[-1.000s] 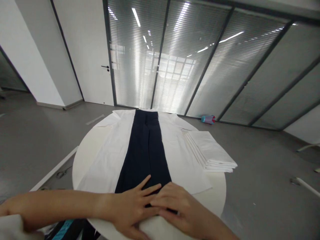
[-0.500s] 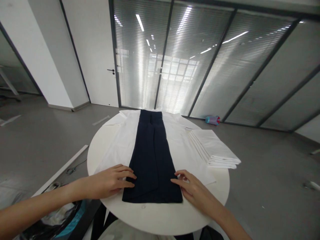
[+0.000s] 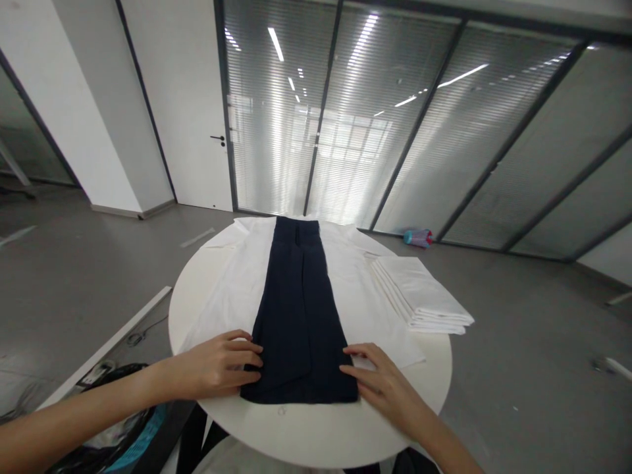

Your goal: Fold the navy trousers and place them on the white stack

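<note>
A dark navy skirt [image 3: 296,309] lies flat on a spread white shirt [image 3: 241,276], waistband at the far end and wide hem towards me. The fingers of my left hand [image 3: 222,363] rest on the skirt's left edge near the hem, extended and a little apart. My right hand [image 3: 380,382] touches the opposite edge at about the same height, its fingers also spread. Neither hand is closed round the cloth. A long overlapping edge runs down the skirt's front.
Everything lies on a round white table [image 3: 316,434]. Folded white cloths [image 3: 419,289] are stacked at its right edge. Down on the left floor is a blue basket [image 3: 141,441] with a black bag. A striped bundle [image 3: 417,238] lies by the glass wall.
My left hand has shifted slightly left and down along the skirt's edge. My right hand has moved slightly, its fingers still at the right edge. The skirt looks nearly the same.
</note>
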Action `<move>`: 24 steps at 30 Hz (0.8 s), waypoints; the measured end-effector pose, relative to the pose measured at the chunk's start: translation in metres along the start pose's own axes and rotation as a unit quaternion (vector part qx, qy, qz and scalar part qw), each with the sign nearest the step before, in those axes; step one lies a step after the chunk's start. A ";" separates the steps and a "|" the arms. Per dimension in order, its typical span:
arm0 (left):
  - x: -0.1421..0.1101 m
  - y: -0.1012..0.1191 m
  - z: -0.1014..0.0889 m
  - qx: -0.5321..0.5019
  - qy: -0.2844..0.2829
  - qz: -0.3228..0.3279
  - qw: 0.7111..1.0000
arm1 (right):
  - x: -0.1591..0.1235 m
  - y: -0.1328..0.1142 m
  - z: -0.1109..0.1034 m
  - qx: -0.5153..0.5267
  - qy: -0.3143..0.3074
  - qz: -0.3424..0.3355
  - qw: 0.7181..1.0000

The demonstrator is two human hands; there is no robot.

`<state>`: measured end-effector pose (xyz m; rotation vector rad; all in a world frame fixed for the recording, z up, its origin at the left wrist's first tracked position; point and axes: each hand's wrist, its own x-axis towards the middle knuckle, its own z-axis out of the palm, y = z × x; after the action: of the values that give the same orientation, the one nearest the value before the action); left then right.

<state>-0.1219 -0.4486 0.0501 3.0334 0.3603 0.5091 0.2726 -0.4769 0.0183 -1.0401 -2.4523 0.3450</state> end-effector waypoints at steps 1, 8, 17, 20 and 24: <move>-0.001 0.000 0.001 0.002 0.008 0.000 1.000 | 0.000 0.000 0.000 -0.002 0.013 -0.013 1.000; 0.002 -0.006 -0.008 -0.090 0.060 -0.070 0.992 | 0.029 -0.007 -0.017 0.030 0.102 -0.074 0.992; 0.048 -0.085 -0.029 -0.234 0.227 -0.358 0.875 | 0.132 0.024 -0.034 0.081 0.204 0.016 0.975; 0.069 -0.126 -0.020 -0.352 0.274 -0.428 0.786 | 0.177 0.047 -0.029 0.134 0.245 0.109 0.954; 0.084 -0.164 0.004 -0.472 0.293 -0.530 0.641 | 0.211 0.079 -0.013 0.194 0.269 0.230 0.915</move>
<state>-0.0790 -0.2693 0.0594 1.2127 1.2476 1.0388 0.1981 -0.2689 0.0632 -1.3091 -1.5586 0.5767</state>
